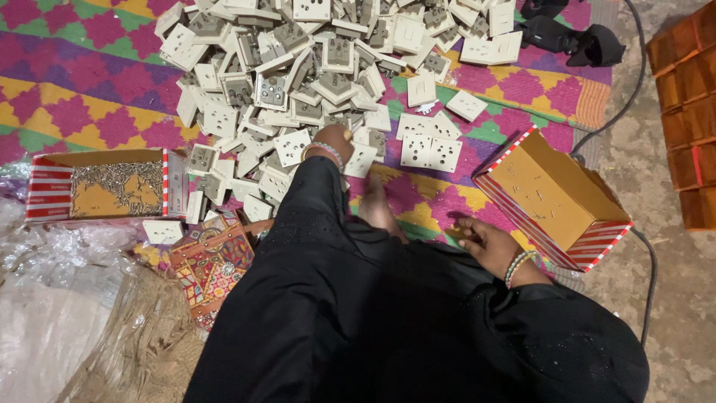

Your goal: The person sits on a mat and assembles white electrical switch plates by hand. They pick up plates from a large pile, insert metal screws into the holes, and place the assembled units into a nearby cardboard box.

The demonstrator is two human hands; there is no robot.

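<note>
At frame centre the left hand [333, 142] reaches into the pile of white socket plates [298, 82], its fingers hidden so their grip cannot be told, while the right hand [488, 245] rests with loosely curled, empty fingers beside the tilted cardboard box [556, 198] at right.

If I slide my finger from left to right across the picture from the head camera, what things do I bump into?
Open box of small screws → patterned pouch → left hand in the pile of white socket plates → right hand → nearly empty cardboard box → wooden crates.
</note>
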